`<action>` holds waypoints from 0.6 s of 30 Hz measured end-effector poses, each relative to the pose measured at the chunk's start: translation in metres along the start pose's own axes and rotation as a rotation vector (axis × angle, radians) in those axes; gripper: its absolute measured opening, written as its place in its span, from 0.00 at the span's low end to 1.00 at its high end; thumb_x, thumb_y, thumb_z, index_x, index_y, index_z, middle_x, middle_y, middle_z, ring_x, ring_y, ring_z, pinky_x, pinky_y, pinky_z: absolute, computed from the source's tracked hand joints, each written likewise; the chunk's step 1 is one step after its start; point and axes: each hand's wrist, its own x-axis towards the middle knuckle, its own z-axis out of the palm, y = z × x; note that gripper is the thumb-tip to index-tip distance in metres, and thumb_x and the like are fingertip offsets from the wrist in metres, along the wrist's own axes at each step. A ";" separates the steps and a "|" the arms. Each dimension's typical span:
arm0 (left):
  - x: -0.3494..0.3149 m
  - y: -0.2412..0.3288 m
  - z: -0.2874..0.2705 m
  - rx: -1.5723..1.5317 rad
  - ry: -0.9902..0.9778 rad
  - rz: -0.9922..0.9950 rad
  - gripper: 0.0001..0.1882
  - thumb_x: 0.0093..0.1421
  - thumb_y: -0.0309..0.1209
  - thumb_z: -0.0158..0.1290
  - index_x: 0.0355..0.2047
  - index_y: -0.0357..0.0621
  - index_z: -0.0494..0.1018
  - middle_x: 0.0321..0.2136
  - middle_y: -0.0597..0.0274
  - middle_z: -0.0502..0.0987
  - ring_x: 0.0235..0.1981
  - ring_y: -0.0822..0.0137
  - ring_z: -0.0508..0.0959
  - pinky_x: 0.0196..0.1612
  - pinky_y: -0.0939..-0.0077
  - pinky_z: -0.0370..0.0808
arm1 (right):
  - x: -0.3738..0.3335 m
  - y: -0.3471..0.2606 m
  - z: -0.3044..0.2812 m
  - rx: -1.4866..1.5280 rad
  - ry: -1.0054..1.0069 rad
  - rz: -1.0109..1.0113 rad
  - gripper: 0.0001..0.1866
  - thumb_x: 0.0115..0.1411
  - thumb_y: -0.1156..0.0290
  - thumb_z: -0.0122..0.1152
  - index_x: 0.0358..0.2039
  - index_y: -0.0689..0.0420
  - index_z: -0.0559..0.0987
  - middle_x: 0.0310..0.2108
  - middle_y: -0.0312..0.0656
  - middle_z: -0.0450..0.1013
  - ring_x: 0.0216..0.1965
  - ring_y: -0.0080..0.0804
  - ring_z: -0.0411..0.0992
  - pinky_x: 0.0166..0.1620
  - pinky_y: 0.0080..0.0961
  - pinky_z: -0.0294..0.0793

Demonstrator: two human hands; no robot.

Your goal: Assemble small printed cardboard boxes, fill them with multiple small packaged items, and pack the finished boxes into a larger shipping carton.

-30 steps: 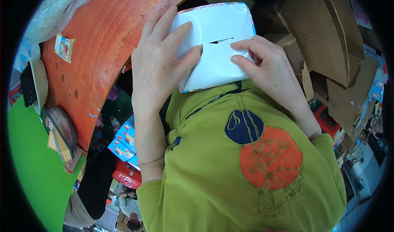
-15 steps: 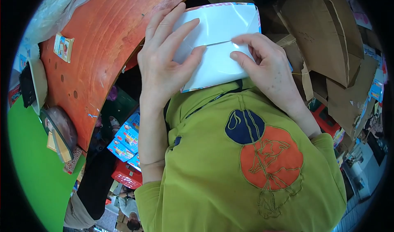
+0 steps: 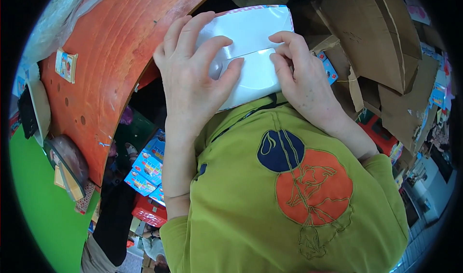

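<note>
A white-faced carton (image 3: pixel 251 27) with a pink and blue printed edge lies in front of my waist, above the green shirt. Its two white panels meet at a seam across the middle. My left hand (image 3: pixel 195 63) rests at the carton's left side with fingers spread and curved and the thumb apart from the index finger. At the right side, my right hand (image 3: pixel 304 72) has curled fingers at the edge, index finger and thumb near the seam. Its lower fingers are partly hidden.
An orange wooden table (image 3: pixel 111 46) curves along the left, bearing a small printed pack (image 3: pixel 66 65). Brown cardboard boxes (image 3: pixel 366 36) stand at the right. Blue printed boxes (image 3: pixel 147 162) sit on a red crate (image 3: pixel 149 210) below the table. Another person (image 3: pixel 153 249) appears at lower left.
My right hand's index finger and thumb have shifted up near the seam. The left hand's fingers have curled more and its index fingertip has moved. The whole view has shifted slightly.
</note>
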 end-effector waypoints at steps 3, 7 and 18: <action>0.014 0.009 -0.011 0.162 -0.100 0.065 0.13 0.51 0.33 0.68 0.36 0.47 0.81 0.57 0.58 0.76 0.60 0.54 0.72 0.59 0.58 0.65 | -0.002 0.002 -0.002 -0.034 0.014 -0.021 0.18 0.65 0.75 0.62 0.53 0.61 0.69 0.29 0.43 0.77 0.29 0.34 0.76 0.34 0.28 0.73; 0.030 0.012 -0.020 0.348 -0.256 0.205 0.14 0.52 0.36 0.67 0.35 0.43 0.77 0.53 0.56 0.76 0.54 0.53 0.75 0.54 0.57 0.68 | -0.008 0.003 -0.008 -0.016 -0.002 0.086 0.14 0.64 0.73 0.65 0.47 0.63 0.74 0.26 0.39 0.77 0.27 0.28 0.73 0.33 0.25 0.72; 0.043 -0.004 -0.018 0.656 -0.465 0.408 0.16 0.52 0.35 0.65 0.34 0.37 0.73 0.49 0.47 0.77 0.40 0.54 0.80 0.37 0.64 0.80 | -0.015 0.008 -0.010 -0.070 -0.011 -0.102 0.16 0.62 0.69 0.68 0.47 0.64 0.80 0.34 0.43 0.76 0.29 0.30 0.71 0.34 0.26 0.73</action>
